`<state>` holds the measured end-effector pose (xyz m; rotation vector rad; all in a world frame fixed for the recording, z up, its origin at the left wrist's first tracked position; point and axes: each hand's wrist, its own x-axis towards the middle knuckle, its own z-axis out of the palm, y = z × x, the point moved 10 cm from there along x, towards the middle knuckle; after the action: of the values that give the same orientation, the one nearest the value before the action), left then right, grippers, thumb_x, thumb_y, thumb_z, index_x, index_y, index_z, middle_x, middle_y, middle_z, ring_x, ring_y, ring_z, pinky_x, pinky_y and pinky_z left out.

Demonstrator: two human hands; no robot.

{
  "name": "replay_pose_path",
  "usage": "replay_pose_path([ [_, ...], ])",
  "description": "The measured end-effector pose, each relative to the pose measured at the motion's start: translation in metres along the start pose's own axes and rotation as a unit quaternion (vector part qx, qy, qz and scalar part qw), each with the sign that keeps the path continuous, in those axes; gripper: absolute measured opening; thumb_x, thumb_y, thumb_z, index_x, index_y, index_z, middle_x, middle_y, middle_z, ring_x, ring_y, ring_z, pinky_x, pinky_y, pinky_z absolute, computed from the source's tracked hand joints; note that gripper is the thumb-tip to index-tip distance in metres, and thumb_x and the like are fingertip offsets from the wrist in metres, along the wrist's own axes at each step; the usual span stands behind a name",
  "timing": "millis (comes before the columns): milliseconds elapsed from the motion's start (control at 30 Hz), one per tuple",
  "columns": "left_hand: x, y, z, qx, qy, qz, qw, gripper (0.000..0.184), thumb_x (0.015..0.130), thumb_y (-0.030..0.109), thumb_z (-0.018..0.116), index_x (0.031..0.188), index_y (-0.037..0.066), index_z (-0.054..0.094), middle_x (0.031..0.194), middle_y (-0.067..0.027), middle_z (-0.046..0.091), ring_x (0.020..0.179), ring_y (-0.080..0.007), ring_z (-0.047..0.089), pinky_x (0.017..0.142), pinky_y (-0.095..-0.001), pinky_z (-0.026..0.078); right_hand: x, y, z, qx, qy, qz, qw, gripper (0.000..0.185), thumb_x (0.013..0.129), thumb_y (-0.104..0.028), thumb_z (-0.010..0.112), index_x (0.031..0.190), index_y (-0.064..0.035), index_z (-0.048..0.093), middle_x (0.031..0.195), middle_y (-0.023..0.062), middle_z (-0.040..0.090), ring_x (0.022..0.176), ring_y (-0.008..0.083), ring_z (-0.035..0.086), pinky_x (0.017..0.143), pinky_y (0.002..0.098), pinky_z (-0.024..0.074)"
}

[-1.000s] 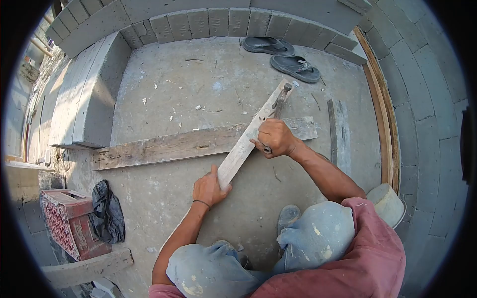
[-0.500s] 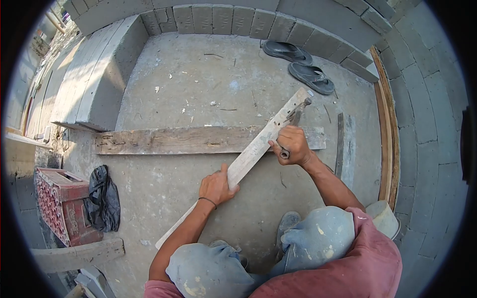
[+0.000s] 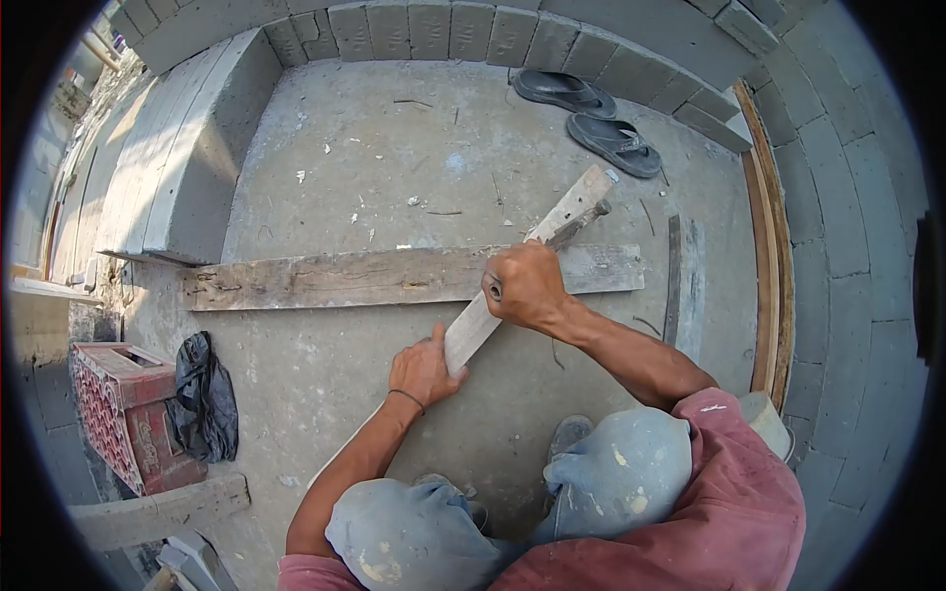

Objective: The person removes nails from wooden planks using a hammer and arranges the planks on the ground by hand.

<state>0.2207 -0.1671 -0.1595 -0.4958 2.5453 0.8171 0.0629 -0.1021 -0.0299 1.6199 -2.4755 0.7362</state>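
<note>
My left hand [image 3: 424, 370] is closed around a narrow, pale wooden board [image 3: 471, 333] that slants across the view. The board's far part lies over a wider weathered plank [image 3: 365, 280] on the floor. My right hand [image 3: 527, 284] is wrapped round the handle of a claw hammer [image 3: 579, 226]. The hammer's head rests at the board's upper end, and its claw side is against the wood. Dark holes or nail spots mark that end. My right fist covers most of the handle and part of the board; the handle's hollow end shows.
Two dark flip-flops [image 3: 613, 145] lie near the far block wall [image 3: 434, 32]. At left stand a red crate [image 3: 148, 433] and a black plastic bag [image 3: 205, 399]. Short wood strips [image 3: 688, 286] lie at right. Bent nails or wire bits [image 3: 414, 102] and debris dot the concrete floor [image 3: 345, 148].
My right hand has swung left and toward me, pulling the hammer's handle down across the board. The hammer's head stays near the board's end. My left hand keeps its hold.
</note>
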Motion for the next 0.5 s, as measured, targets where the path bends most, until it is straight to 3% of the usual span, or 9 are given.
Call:
replay_pose_path([
  [67, -0.001, 0.0, 0.002, 0.003, 0.001, 0.0, 1.0, 0.067, 0.081, 0.039, 0.082, 0.126, 0.002, 0.05, 0.1, -0.0257, 0.076, 0.094, -0.0458, 0.075, 0.085, -0.0528, 0.059, -0.009, -0.007, 0.031, -0.042, -0.035, 0.017, 0.998, 0.009, 0.072, -0.017, 0.076, 0.069, -0.0084, 0.076, 0.069, 0.0128, 0.073, 0.066, 0.0342, 0.073, 0.073, 0.0471, 0.054],
  [133, -0.002, 0.003, 0.005, 0.01, 0.006, 0.003, 1.0, 0.066, 0.082, 0.04, 0.082, 0.125, 0.004, 0.049, 0.101, -0.0247, 0.076, 0.094, -0.0448, 0.075, 0.086, -0.0522, 0.06, -0.024, -0.017, 0.076, -0.123, -0.157, -0.003, 0.98, 0.012, 0.071, -0.021, 0.076, 0.071, -0.0088, 0.077, 0.072, 0.0126, 0.075, 0.07, 0.0324, 0.075, 0.075, 0.0468, 0.0544],
  [233, 0.0, 0.005, 0.003, 0.038, 0.009, -0.009, 0.999, 0.065, 0.082, 0.04, 0.082, 0.125, 0.004, 0.049, 0.102, -0.0249, 0.076, 0.096, -0.0447, 0.075, 0.087, -0.0524, 0.059, -0.022, -0.015, 0.064, -0.106, -0.181, -0.016, 0.978, 0.013, 0.072, -0.022, 0.076, 0.074, -0.0099, 0.079, 0.075, 0.0133, 0.076, 0.074, 0.0304, 0.076, 0.075, 0.0454, 0.0542],
  [333, -0.002, 0.005, 0.001, 0.042, 0.014, -0.018, 0.999, 0.065, 0.082, 0.041, 0.082, 0.125, 0.004, 0.049, 0.102, -0.0258, 0.076, 0.096, -0.045, 0.075, 0.087, -0.0529, 0.059, -0.04, -0.013, 0.023, -0.012, -0.096, -0.079, 0.992, 0.01, 0.071, -0.02, 0.077, 0.074, -0.0112, 0.078, 0.073, 0.0112, 0.074, 0.072, 0.0297, 0.074, 0.075, 0.0449, 0.0542],
  [400, -0.001, 0.006, 0.002, 0.029, 0.015, -0.025, 0.999, 0.064, 0.083, 0.041, 0.081, 0.124, 0.004, 0.049, 0.101, -0.0264, 0.076, 0.096, -0.0452, 0.075, 0.086, -0.0531, 0.059, -0.045, -0.002, -0.028, 0.108, -0.015, -0.125, 0.986, 0.012, 0.073, -0.014, 0.079, 0.067, -0.01, 0.069, 0.066, 0.0103, 0.068, 0.065, 0.0293, 0.069, 0.069, 0.0439, 0.0515],
  [467, -0.003, 0.007, 0.004, 0.023, 0.014, -0.023, 0.999, 0.064, 0.083, 0.041, 0.081, 0.124, 0.004, 0.049, 0.101, -0.0263, 0.076, 0.096, -0.0454, 0.075, 0.086, -0.0531, 0.059, -0.04, 0.03, -0.081, 0.19, 0.043, -0.086, 0.977, 0.027, 0.076, -0.009, 0.079, 0.061, -0.0068, 0.056, 0.062, 0.0118, 0.059, 0.058, 0.0298, 0.062, 0.064, 0.0431, 0.0478],
  [500, -0.003, 0.008, 0.001, 0.02, 0.02, -0.019, 0.999, 0.063, 0.083, 0.041, 0.081, 0.124, 0.004, 0.049, 0.101, -0.0263, 0.076, 0.096, -0.0456, 0.075, 0.086, -0.053, 0.059, -0.044, 0.042, -0.095, 0.19, 0.042, -0.088, 0.977, 0.027, 0.076, -0.009, 0.079, 0.061, -0.0068, 0.056, 0.062, 0.0118, 0.059, 0.058, 0.0298, 0.062, 0.064, 0.0431, 0.0478],
])
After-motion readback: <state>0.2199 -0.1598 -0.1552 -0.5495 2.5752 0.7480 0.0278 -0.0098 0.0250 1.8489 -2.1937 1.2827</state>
